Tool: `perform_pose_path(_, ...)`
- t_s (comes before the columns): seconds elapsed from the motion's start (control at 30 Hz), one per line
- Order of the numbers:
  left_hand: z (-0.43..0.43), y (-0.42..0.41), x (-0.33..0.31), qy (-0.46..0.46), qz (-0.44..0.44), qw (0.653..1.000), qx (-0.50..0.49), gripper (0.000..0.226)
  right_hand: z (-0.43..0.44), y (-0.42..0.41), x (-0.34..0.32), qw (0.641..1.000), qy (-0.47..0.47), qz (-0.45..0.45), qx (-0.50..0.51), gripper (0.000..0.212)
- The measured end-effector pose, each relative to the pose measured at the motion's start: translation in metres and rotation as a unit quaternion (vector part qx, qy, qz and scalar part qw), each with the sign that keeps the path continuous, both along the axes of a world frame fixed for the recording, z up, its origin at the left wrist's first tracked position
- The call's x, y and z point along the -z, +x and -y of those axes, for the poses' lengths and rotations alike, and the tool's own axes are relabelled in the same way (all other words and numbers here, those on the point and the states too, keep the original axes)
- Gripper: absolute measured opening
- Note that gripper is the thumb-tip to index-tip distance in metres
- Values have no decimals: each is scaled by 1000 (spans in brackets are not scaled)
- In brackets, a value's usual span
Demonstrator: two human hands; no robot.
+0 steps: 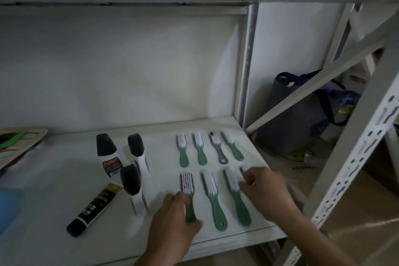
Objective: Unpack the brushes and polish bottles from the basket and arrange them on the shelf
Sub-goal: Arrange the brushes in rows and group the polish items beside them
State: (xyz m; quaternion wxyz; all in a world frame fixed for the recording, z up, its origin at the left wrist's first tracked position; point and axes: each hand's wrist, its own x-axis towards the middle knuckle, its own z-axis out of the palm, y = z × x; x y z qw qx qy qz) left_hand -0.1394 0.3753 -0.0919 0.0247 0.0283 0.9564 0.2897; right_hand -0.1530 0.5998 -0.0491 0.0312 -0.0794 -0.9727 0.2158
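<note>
Several white-bristled brushes lie in two rows on the white shelf point(64, 179). The back row holds green brushes point(183, 149) and one grey brush point(218, 149). In the front row, my left hand point(172, 222) grips the handle of the left green brush point(188, 188). A middle green brush point(213, 198) lies free. My right hand point(265, 190) touches the head of the right green brush point(237, 198), and a grey brush tip point(242, 169) pokes out from under its fingers. Three black-capped polish bottles point(108, 153) stand left of the brushes. A black tube point(95, 209) lies beside them.
A wooden board point(19, 142) sits at the shelf's left edge and something blue point(8, 205) lies below it. White slotted shelf posts point(356, 157) and a diagonal brace stand to the right. A dark bag point(298, 110) rests on the floor behind them.
</note>
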Motion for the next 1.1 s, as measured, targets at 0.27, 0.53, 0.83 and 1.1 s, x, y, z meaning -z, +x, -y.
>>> perform_pose_path(0.27, 5, 16, 0, -34, -19, 996, 85, 53, 28, 39, 26, 991, 116, 44, -54, 14)
perform_pose_path(0.53, 4, 13, 5, -56, -43, 994, 83, 38, 23, 37, 36, 993, 114, 16, -29, 21)
perform_pose_path(0.83, -11, 16, 7, -54, -124, 982, 130, 54, -4, 41, 40, 993, 79, -91, 13, 23)
perform_pose_path(1.1, -38, 14, 13, -95, -146, 967, 186, 42, -21, 42, 51, 994, 89, -49, 48, 20)
